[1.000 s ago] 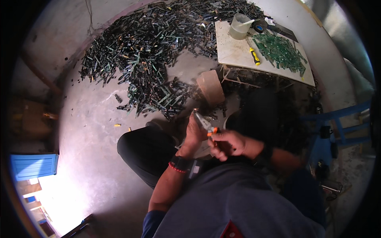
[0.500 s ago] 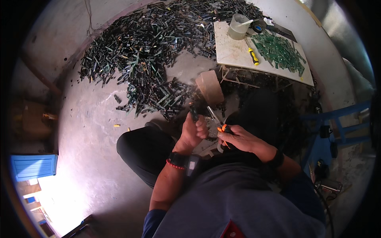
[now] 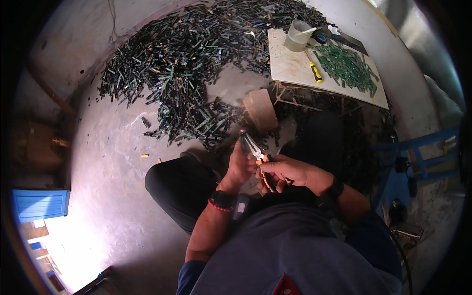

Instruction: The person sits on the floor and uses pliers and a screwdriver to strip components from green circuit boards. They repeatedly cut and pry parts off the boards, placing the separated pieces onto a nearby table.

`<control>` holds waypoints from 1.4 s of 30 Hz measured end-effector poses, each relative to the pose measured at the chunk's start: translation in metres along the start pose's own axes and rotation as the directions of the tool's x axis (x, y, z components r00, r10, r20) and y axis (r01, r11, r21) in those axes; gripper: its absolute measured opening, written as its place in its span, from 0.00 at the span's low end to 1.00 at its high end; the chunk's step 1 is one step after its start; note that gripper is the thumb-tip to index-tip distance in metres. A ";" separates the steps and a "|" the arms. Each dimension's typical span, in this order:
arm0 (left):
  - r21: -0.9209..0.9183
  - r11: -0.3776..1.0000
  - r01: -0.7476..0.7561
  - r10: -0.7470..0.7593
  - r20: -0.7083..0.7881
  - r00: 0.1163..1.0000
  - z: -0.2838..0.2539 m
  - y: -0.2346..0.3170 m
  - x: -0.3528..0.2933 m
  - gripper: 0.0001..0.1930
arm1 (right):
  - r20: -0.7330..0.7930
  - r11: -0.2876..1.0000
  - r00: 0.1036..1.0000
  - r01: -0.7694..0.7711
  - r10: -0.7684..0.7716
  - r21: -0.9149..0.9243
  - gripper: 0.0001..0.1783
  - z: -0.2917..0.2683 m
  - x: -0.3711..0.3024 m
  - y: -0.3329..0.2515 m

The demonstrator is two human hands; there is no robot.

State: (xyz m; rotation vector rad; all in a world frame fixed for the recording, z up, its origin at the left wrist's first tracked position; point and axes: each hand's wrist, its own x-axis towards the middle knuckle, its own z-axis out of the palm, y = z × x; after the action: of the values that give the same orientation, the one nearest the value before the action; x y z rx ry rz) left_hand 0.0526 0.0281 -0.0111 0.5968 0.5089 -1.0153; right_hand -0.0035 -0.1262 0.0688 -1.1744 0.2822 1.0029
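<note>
My left hand is closed round a small dark strip-shaped piece, whose upper end pokes out above the fingers; the rest is hidden. A pair of pliers with orange and black handles is in my right hand, its fingers wrapped about the spread handles. The plier jaws slant up and left, at or right beside the piece's upper end. Whether they grip it I cannot tell. Both hands are in front of my lap, close together.
A large heap of dark and green strips covers the floor ahead. A low white table at the right bears a plastic cup, a yellow screwdriver and green strips. A brown block stands nearby; a blue chair is at far right.
The pliers have moved left and up from beside my left hand to the piece's upper end. Their handles now stand further apart. My left hand has barely shifted.
</note>
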 end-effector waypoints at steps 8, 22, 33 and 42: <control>0.172 0.982 -0.077 0.096 -0.103 0.990 0.001 -0.003 0.001 0.30 | 0.058 0.999 0.998 -0.035 0.034 0.019 0.20 -0.006 0.003 -0.002; 0.272 0.962 0.005 0.019 -0.084 0.996 -0.010 -0.015 0.013 0.30 | 0.072 0.992 0.994 -0.075 0.083 -0.097 0.18 -0.034 0.001 0.001; 0.337 0.938 -0.080 0.084 0.005 0.996 -0.013 -0.021 0.017 0.29 | 0.219 0.902 0.974 -0.147 0.060 0.405 0.16 -0.044 0.008 0.028; 0.334 0.935 -0.121 0.139 -0.028 0.990 -0.029 -0.031 0.022 0.29 | -0.275 0.319 0.882 -0.153 -0.383 -0.935 0.16 -0.044 0.005 0.015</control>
State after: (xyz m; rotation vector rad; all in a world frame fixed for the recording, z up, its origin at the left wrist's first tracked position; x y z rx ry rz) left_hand 0.0316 0.0215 -0.0538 0.9476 0.3387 -0.9673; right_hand 0.0008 -0.1608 0.0375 -2.5474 -0.1027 0.6819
